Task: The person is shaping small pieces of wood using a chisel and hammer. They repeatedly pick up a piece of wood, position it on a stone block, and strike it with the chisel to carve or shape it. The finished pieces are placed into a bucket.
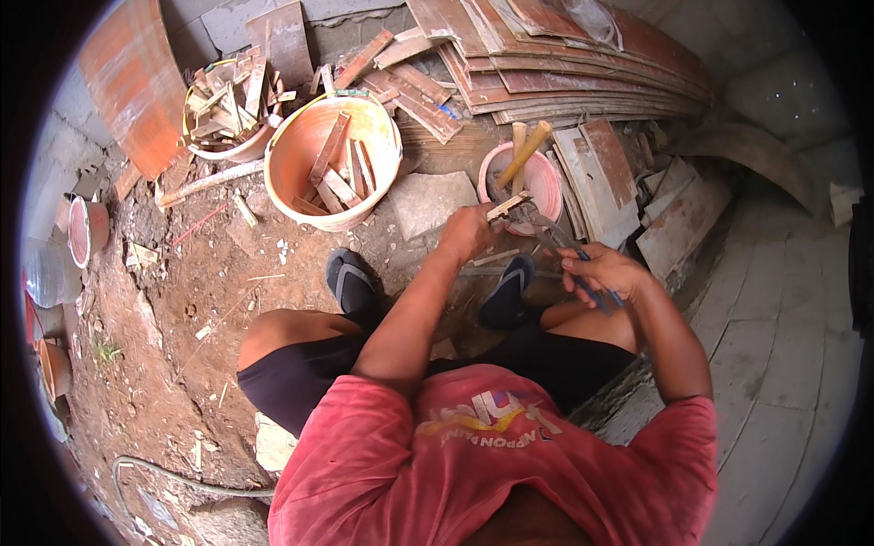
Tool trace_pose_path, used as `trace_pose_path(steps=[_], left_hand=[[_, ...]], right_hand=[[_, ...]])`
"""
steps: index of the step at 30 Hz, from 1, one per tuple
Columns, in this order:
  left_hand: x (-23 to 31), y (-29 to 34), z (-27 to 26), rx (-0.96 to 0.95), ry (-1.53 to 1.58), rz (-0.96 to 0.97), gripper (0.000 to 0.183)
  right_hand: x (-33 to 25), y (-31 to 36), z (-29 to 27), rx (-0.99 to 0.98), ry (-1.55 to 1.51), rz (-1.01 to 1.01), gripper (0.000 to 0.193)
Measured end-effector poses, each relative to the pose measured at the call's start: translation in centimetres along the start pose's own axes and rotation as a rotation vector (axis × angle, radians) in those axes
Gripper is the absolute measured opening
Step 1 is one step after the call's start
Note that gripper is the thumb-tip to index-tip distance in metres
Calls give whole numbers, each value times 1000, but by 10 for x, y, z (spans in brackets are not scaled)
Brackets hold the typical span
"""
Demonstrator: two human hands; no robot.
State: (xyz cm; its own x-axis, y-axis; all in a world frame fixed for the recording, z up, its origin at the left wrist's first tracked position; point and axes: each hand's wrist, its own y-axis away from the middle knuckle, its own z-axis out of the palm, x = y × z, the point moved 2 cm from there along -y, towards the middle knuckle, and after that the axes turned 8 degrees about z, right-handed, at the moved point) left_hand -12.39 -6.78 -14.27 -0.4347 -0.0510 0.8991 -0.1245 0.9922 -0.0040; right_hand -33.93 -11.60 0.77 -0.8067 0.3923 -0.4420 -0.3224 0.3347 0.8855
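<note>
My left hand (pixel 468 233) is closed around a short strip of wood (pixel 508 207), whose end sticks out past the fingers. In my right hand (pixel 603 271) is a pair of pliers (pixel 563 238) with dark blue handles, the fingers wrapped round them. The metal jaws point toward the wood strip, close beside it; whether they touch it I cannot tell. Just beyond both hands stands a small pink bucket (pixel 549 189), with a wooden tool handle (pixel 525 155) leaning out of it.
Ahead is a large pale bucket (pixel 387 164) holding wood strips; a second bucket (pixel 238 150) is heaped with wood scraps. Stacked plywood sheets (pixel 583 77) lie at the back. Board offcuts (pixel 608 173) lean on the right. A flat slab (pixel 432 202) lies beyond my feet.
</note>
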Motion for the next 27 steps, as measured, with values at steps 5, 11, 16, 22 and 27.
trace_pose_path(steps=[5, 11, 16, 22, 27], left_hand=[[7, 6, 3, 81, 85, -34, 33], [6, 2, 1, 253, 281, 5, 32], [1, 3, 0, 273, 270, 3, 29], [-11, 3, 10, 289, 264, -51, 27], [-15, 0, 34, 268, 466, -189, 26]], right_hand=[[12, -21, 12, -21, -121, -49, 38], [10, -46, 55, 151, -80, -247, 24], [19, -66, 77, 177, -229, -290, 26], [24, -78, 90, 183, -318, -302, 27], [42, -110, 95, 287, -308, -354, 24]])
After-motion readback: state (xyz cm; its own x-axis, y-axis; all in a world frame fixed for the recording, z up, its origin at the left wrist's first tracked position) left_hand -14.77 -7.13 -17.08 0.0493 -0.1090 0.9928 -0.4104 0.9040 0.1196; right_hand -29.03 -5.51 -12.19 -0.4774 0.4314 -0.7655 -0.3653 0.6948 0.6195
